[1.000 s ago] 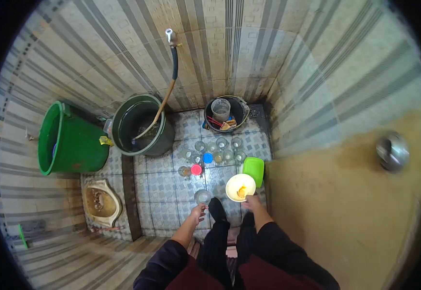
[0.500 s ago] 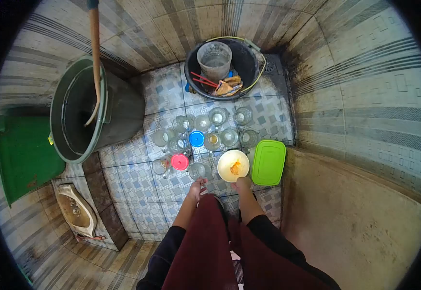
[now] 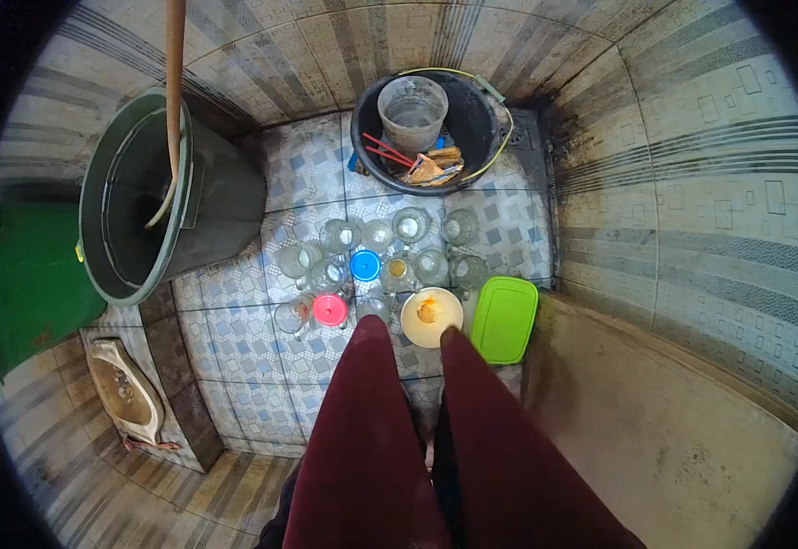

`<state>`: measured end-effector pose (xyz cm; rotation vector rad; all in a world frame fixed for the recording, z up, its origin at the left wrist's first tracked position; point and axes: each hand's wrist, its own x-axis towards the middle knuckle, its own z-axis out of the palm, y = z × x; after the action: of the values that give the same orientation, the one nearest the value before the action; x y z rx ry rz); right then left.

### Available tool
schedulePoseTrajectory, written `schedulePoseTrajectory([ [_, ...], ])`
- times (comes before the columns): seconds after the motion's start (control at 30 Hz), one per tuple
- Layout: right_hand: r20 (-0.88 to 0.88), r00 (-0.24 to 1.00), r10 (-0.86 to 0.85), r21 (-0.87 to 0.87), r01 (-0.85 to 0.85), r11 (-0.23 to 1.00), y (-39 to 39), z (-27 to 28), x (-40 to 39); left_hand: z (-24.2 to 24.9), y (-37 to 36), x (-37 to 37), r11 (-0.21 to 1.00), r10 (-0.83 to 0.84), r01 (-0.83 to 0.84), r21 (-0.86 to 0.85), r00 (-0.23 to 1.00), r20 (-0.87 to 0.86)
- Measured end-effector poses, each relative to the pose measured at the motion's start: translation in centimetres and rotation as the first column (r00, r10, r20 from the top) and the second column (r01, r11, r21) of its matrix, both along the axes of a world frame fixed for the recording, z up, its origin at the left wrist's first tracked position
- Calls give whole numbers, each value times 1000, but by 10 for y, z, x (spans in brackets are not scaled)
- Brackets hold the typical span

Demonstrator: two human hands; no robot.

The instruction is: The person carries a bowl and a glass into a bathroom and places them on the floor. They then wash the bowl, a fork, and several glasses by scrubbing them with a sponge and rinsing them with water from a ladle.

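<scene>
Neither my left hand nor my right hand shows; my legs in dark red cover the lower middle. Just beyond my right knee a cream bowl [image 3: 420, 329] with an orange smear inside rests on the tiles. To its right lies a green rectangular lid [image 3: 504, 320]. Several clear glass mugs stand in rows on the floor, one partly hidden behind my left knee. Among them are a blue round lid [image 3: 365, 265] and a pink round lid [image 3: 329, 310].
A black basin [image 3: 481, 119] by the back wall holds a clear tub [image 3: 413, 114], red sticks and wrappers. At left stand a large grey-green bin [image 3: 225, 197] with a hose, a green panel [image 3: 37, 274] and a squat toilet [image 3: 124, 389]. A low wall [image 3: 664, 393] borders the right.
Both hands have gone out of view; the right had been at the bowl's rim. My knees now reach further forward, and the view has shifted slightly.
</scene>
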<state>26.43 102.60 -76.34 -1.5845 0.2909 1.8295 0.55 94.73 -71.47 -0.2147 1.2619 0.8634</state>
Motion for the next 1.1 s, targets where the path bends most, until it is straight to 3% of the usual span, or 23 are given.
schedulePoseTrajectory([
  [0.1,-179,978,-106,-45,100,994,-5,20,73,7,-5,-2,997,-74,75,-2,991,-110],
  [0.2,-375,900,-222,-109,195,975,-29,53,70,44,6,-4,988,-154,156,-14,956,-250],
  [0.23,-444,860,-252,-121,221,968,-25,67,62,74,0,-13,978,-161,118,-173,953,-258],
  [0.27,-230,968,-104,-62,92,994,-17,105,75,129,2,-19,944,-163,72,-321,950,-267],
  [0.3,6,999,48,-21,-48,999,-3,159,82,168,-1,-30,953,-99,9,-304,955,-280],
  [0.33,-7,998,57,11,-57,998,17,215,72,204,-9,-44,958,-30,-55,-280,956,-291],
  [0.4,349,878,327,88,-378,922,65,339,45,279,-19,-72,971,119,-187,-150,919,-376],
  [0.5,417,845,335,295,-474,830,108,459,18,402,-30,-106,934,345,-349,78,822,-454],
  [0.57,546,739,395,421,-649,634,136,518,-10,484,-34,-121,882,472,-400,250,766,-437],
  [0.6,547,746,380,563,-664,493,144,541,-26,520,-40,-126,844,530,-416,339,743,-408],
  [0.67,611,682,403,624,-728,286,155,607,-76,591,-50,-133,792,579,-402,459,733,-358],
  [0.7,660,632,407,637,-757,143,152,643,-103,622,-57,-135,755,619,-420,504,711,-335],
  [0.73,634,625,455,627,-760,172,145,677,-131,649,-65,-138,722,650,-431,542,691,-316],
  [0.8,659,605,448,674,-739,6,125,708,-181,694,-85,-144,666,712,-476,575,636,-298],
  [0.83,684,538,493,630,-776,-28,110,725,-205,708,-97,-151,648,725,-480,592,627,-286],
  [0.9,772,470,428,614,-726,-310,72,744,-249,732,-127,-158,583,783,-525,620,567,-256],
  [1.0,819,216,531,543,-591,-596,20,754,-302,756,-162,-163,499,846,-586,638,490,-211],
  [1.03,849,13,528,439,-572,-692,3,765,-311,758,-175,-162,490,856,-587,644,465,-227],
  [1.1,905,-213,368,288,-329,-899,-22,769,-329,766,-203,-156,491,865,-607,624,422,-270],
])
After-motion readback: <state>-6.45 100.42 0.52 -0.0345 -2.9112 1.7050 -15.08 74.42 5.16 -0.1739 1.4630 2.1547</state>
